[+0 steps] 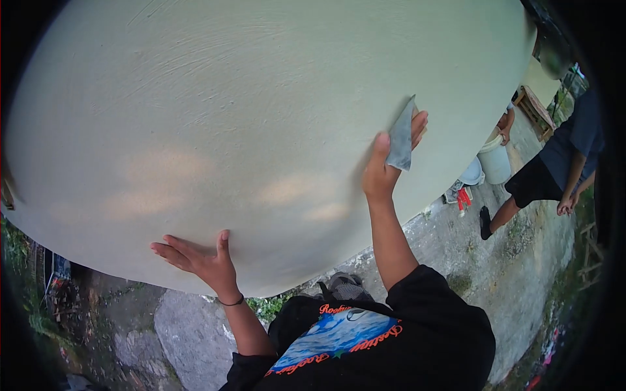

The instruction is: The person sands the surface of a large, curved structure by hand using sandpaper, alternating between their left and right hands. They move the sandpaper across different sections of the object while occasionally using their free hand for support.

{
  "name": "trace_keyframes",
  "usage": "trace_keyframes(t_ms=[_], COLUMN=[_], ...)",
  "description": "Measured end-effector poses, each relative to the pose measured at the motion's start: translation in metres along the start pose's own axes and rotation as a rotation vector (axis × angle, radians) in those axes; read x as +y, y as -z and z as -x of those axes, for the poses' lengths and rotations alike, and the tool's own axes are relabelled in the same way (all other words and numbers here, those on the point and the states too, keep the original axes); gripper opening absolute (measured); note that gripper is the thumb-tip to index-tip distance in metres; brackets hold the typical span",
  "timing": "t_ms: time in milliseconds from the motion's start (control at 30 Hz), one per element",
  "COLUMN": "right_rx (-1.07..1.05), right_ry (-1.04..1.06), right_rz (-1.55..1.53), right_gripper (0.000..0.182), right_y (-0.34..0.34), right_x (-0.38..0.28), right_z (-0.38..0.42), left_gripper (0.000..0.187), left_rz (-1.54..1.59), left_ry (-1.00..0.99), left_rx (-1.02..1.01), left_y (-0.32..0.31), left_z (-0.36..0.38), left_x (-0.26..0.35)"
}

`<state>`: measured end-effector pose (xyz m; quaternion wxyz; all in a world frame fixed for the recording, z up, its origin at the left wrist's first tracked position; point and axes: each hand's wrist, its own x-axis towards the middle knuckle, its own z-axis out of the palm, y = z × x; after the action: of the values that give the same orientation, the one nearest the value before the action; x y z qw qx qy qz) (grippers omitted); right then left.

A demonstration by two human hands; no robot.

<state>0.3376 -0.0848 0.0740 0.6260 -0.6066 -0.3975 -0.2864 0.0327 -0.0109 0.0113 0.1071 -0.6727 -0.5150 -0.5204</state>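
Note:
A broad pale surface [274, 117], apparently a wall, fills most of the head view; fine scratches and small bumps mark its upper part. My left hand [202, 260] rests flat against its lower part, fingers stretched out and thumb apart. Farther up and to the right, my right hand [380, 171] is against the same surface. Between its thumb and fingers is a folded grey sheet that looks like sandpaper [400, 140]. One corner of the sheet sticks up past the hand, and it hides part of the fingers.
At the right stands a person in dark clothes [561, 159]. Another person's hand [505, 127] is at a white bucket [495, 163], near a red object [463, 199]. A large rock [192, 332] lies below the surface at the left, and concrete ground [469, 254] runs along the right.

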Motion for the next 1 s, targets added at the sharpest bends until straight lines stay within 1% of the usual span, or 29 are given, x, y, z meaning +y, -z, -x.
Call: trace_keyframes(t_ms=[33,67,133,167,200,233,267,300,333,367,400,433,500,533,567,600,633,667,733,767,800,867,933,1000], right_rx=[0.058,0.043,0.128,0.059,-0.007,-0.104,-0.180,-0.330,-0.414,-0.442,-0.474,-0.349,-0.132,-0.072,-0.051,-0.033,-0.016,-0.030,-0.074,-0.114,-0.192,-0.556,-0.897,-1.054], right_ry=[-0.032,-0.038,-0.106,-0.025,0.055,0.146,0.176,0.220,0.282,0.265,0.250,0.254,0.228,0.192,0.182,0.184,0.184,0.176,0.210,0.264,0.388,0.403,0.192,-0.200], right_rz=[-0.036,-0.046,-0.279,-0.109,0.065,0.087,0.072,0.101,0.149,0.141,0.134,0.099,0.082,0.060,0.054,-0.020,-0.096,-0.100,0.038,0.091,0.176,0.164,-0.019,-0.436], right_gripper=[0.062,0.062,0.061,0.061,0.061,0.062,0.062,0.060,0.062,0.061,0.061,0.060,0.056,0.055,0.056,0.056,0.057,0.057,0.058,0.060,0.063,0.067,0.065,0.061], right_y=[0.002,0.000,-0.008,-0.017,-0.027,-0.036,-0.047,-0.046,-0.045,-0.044,-0.040,-0.045,-0.053,-0.049,-0.042,-0.037,-0.035,-0.035,-0.041,-0.052,-0.055,-0.037,-0.011,0.015], right_x=[-0.005,-0.007,-0.012,-0.018,-0.026,-0.027,-0.023,-0.021,-0.010,-0.005,0.002,0.004,-0.011,-0.029,-0.042,-0.054,-0.061,-0.062,-0.061,-0.049,-0.042,-0.027,-0.026,-0.028], right_z=[-0.023,-0.027,-0.030,-0.010,0.030,0.074,0.130,0.182,0.218,0.219,0.218,0.197,0.114,0.069,0.031,-0.002,-0.018,-0.012,0.004,0.044,0.088,0.182,0.229,0.243], left_gripper=[0.111,0.111,0.112,0.113,0.113,0.113,0.114,0.114,0.116,0.118,0.118,0.121,0.123,0.124,0.125,0.125,0.126,0.126,0.127,0.127,0.126,0.125,0.123,0.116], left_rz=[-0.003,-0.020,0.007,0.006,0.000,0.004,0.009,0.003,-0.017,-0.034,-0.037,-0.041,-0.046,-0.048,-0.053,-0.062,-0.070,-0.077,-0.081,-0.066,-0.049,-0.029,-0.044,0.140], left_ry=[-0.004,0.004,0.008,0.018,0.019,0.021,0.023,0.025,0.028,0.029,0.033,0.045,0.056,0.069,0.082,0.089,0.080,0.069,0.092,0.091,0.091,0.105,0.135,0.212], left_rx=[0.008,0.006,-0.006,-0.011,-0.009,-0.015,-0.022,-0.025,-0.040,-0.053,-0.053,-0.050,-0.060,-0.065,-0.072,-0.085,-0.082,-0.075,-0.091,-0.083,-0.072,-0.059,-0.051,-0.075], left_y=[0.001,0.003,0.003,0.004,0.003,0.001,-0.001,0.001,0.001,-0.001,-0.005,-0.008,-0.008,-0.009,-0.008,-0.008,-0.010,-0.010,-0.010,-0.010,-0.011,-0.014,-0.010,-0.007], left_z=[0.001,0.002,0.002,0.003,0.004,0.005,0.007,0.009,0.012,0.012,0.013,0.015,0.018,0.018,0.019,0.020,0.020,0.018,0.019,0.020,0.020,0.021,0.025,0.034], left_x=[0.000,0.000,0.002,0.003,0.001,-0.002,-0.005,-0.009,-0.013,-0.017,-0.021,-0.026,-0.033,-0.033,-0.032,-0.032,-0.033,-0.035,-0.034,-0.034,-0.033,-0.030,-0.033,-0.026])
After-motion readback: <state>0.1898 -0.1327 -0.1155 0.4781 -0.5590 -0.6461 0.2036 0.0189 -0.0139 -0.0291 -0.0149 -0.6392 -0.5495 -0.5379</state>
